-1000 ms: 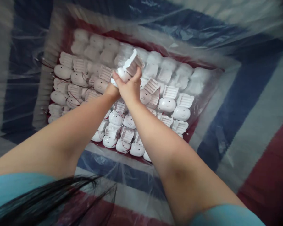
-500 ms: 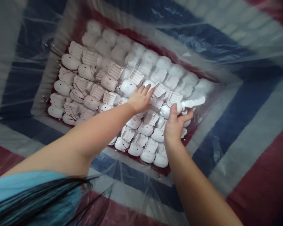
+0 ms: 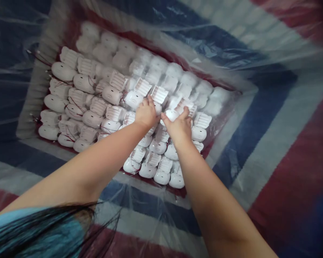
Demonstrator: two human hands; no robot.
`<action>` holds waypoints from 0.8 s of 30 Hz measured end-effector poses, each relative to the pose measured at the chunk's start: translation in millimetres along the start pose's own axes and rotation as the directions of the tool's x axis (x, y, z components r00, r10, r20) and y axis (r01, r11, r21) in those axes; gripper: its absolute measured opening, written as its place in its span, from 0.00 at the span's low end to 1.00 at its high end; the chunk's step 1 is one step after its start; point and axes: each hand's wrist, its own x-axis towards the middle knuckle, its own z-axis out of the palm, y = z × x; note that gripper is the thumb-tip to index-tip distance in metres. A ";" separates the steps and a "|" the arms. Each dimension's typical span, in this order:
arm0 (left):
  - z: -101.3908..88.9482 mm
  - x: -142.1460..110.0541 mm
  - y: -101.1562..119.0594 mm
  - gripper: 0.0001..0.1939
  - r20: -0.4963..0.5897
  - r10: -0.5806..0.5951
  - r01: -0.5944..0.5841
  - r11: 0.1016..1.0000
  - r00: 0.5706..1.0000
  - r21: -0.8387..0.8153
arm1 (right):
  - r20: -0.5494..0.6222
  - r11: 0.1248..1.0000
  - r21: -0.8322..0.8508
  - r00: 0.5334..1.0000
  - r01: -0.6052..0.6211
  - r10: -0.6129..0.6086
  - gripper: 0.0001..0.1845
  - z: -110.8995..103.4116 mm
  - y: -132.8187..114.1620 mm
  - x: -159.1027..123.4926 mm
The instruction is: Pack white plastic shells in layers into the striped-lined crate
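Observation:
White plastic casings, each with a rounded end and a ribbed section, lie in rows, many with thin red and black wires. My left hand (image 3: 146, 113) is closed at the middle of the rows, its fingers curled against one casing (image 3: 158, 108). Just to the right, my right hand (image 3: 179, 126) has its thumb and forefinger around the rounded end of another white plastic casing (image 3: 172, 115). The ribbed part (image 3: 184, 104) beyond it shows above the fingers. My right palm and forearm hide some casings below.
The casings lie in a deep container lined with clear plastic film (image 3: 226, 107), with red, white and blue striped walls (image 3: 247, 157). Along the far side, more casings (image 3: 174, 70) lie under hazy film. Loose wires (image 3: 39, 58) stick out at the left.
My right hand has moved left with the casing and lowered it into the row beside my left hand. My left hand's fingers have drawn in, and the view has shifted slightly.

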 end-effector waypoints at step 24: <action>-33.4 13.1 -48.2 0.34 0.012 -0.246 0.247 0.966 0.969 -0.077 | -0.003 0.906 -0.241 0.934 0.347 -0.358 0.31 15.7 31.8 0.7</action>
